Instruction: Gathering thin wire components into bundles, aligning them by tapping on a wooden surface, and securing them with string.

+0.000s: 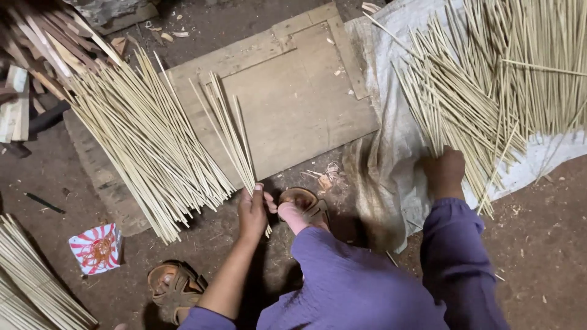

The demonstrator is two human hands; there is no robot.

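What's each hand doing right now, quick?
Left hand: closed, holding a small bunch of bamboo sticks.
Right hand: closed on sticks from the pile on the white sack.

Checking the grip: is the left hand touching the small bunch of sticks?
Touching. The head view shows the left hand closed around the small bunch of sticks at its lower end.

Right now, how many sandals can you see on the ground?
2: one sandal at bottom left by the left arm, another sandal under the foot near the wooden board. Others may be hidden.
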